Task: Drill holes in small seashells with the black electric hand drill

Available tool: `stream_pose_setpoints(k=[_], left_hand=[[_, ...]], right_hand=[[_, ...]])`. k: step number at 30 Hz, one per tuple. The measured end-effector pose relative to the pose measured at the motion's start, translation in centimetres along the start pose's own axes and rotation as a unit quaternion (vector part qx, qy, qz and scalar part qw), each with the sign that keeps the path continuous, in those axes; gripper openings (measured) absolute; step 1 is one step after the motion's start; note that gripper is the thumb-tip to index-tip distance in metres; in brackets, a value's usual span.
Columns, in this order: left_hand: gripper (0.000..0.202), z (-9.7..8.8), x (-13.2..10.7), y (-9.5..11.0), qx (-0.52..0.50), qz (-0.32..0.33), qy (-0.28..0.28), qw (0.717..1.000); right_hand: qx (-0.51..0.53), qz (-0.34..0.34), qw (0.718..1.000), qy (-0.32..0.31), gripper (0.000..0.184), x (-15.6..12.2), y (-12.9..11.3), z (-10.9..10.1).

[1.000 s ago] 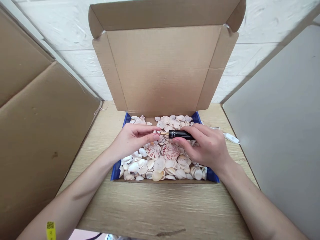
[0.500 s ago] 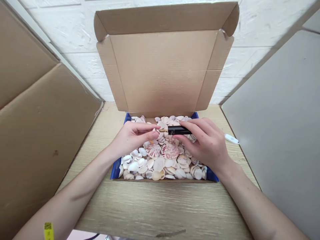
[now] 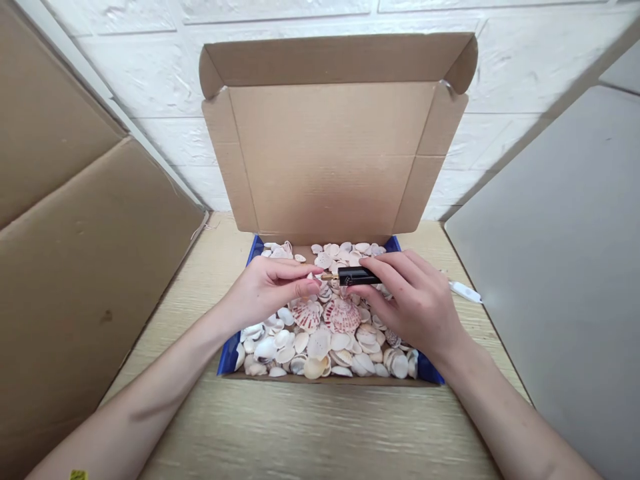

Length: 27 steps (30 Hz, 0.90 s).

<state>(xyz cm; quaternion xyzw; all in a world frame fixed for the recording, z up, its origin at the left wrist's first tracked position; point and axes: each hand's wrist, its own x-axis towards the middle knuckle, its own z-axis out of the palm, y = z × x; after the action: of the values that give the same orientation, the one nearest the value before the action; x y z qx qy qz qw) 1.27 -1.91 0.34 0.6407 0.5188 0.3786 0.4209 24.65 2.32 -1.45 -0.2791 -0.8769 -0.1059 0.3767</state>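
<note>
An open cardboard box (image 3: 230,357) with a blue lining is full of seashells (image 3: 320,343), white ones and two larger red-striped scallops. Over the shells, my right hand (image 3: 415,303) grips a small black pen-shaped tool (image 3: 357,276) with a brass tip that points left. My left hand (image 3: 273,287) is pinched closed right at that tip, on something too small to make out. Both hands hover above the middle of the box.
The box lid (image 3: 330,153) stands upright at the back against a white wall. A cardboard panel (image 3: 75,267) closes the left side and a grey panel (image 3: 565,267) the right. A white cable switch (image 3: 465,291) lies on the wooden table (image 3: 310,427) behind my right hand.
The view has tilted so that the box and hands sit lower in the frame. My right fingers have slid further along the black tool. Both hands keep their pose at the tool's tip.
</note>
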Motion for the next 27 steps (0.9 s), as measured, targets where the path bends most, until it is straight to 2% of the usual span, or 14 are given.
stream_pose_setpoints(k=[9, 16, 21, 27], left_hand=[[0.021, 0.33, 0.25, 0.28, 0.063, 0.091, 0.05, 0.993], [0.021, 0.38, 0.11, -0.19, 0.094, 0.119, 0.035, 0.988], [0.02, 0.32, 0.18, -0.11, 0.081, 0.134, 0.026, 0.987], [0.021, 0.2, 0.04, -0.21, 0.089, 0.132, 0.021, 0.987]], right_hand=[[0.003, 0.018, 0.999, -0.043, 0.025, -0.12, -0.29, 0.13], [0.025, 0.023, 0.998, -0.055, 0.024, -0.23, -0.28, 0.18], [0.038, 0.023, 0.997, -0.059, 0.024, -0.23, -0.25, 0.06], [0.049, 0.024, 0.997, -0.062, 0.022, -0.22, -0.21, 0.01]])
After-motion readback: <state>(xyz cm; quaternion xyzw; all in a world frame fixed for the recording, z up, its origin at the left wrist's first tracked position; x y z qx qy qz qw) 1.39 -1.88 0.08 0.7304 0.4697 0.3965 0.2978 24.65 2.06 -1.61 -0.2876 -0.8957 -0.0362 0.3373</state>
